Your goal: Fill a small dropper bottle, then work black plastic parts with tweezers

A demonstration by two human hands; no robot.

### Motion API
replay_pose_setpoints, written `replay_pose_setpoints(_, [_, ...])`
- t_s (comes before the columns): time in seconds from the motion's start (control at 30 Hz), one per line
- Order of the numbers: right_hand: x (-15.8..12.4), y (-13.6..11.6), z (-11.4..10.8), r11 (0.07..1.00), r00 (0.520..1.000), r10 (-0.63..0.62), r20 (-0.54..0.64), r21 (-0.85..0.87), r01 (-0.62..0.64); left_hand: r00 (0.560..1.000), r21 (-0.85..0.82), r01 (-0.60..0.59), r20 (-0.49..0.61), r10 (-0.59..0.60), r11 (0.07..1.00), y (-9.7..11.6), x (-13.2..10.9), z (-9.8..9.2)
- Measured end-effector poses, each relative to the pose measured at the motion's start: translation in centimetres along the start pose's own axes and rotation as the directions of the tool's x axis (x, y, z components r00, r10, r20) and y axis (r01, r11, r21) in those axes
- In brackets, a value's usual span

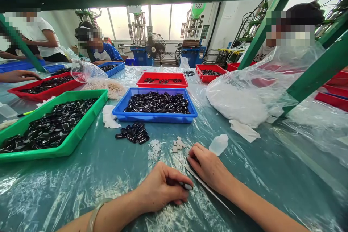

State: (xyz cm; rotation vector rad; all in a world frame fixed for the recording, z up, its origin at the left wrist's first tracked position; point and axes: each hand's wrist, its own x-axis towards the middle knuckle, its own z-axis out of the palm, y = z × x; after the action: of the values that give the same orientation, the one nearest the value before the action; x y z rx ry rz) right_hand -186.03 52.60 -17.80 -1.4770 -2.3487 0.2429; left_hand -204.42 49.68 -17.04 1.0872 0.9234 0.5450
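Note:
My left hand (pixel 160 188) rests on the plastic-covered table (pixel 81 181), its fingers pinched around a small black glossy part (pixel 186 186). My right hand (pixel 208 168) lies just beside it, closed on long metal tweezers (pixel 209 190) that run back along my forearm. Ahead of the hands lie several small white pieces (pixel 178 144), a patch of tiny white bits (pixel 154 149) and a small pile of loose black parts (pixel 133 133). A small white squeeze bottle (pixel 219 144) lies to the right of them.
A blue tray (pixel 154 116) and a green tray (pixel 67 145) hold many black parts; red trays (pixel 162 85) stand further back. A big clear plastic bag (pixel 252 90) sits right. Other people sit across and at left. A green frame post (pixel 312 76) slants at right.

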Motion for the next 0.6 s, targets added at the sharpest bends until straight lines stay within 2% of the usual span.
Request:
replay_pose_setpoints(0.4, [-0.7,0.3,-0.6,0.999,1.0,-0.023,0.001,0.04,0.023,0.996,0.057,-0.085,0.017,0.084,0.995,0.1,-0.4,0.4])
replay_pose_setpoints(0.6, [-1.1,-0.1,-1.2,0.998,1.0,-0.022,-0.008,0.063,0.022,1.0,0.006,0.011,0.011,-0.011,1.0,0.3,-0.3,0.5])
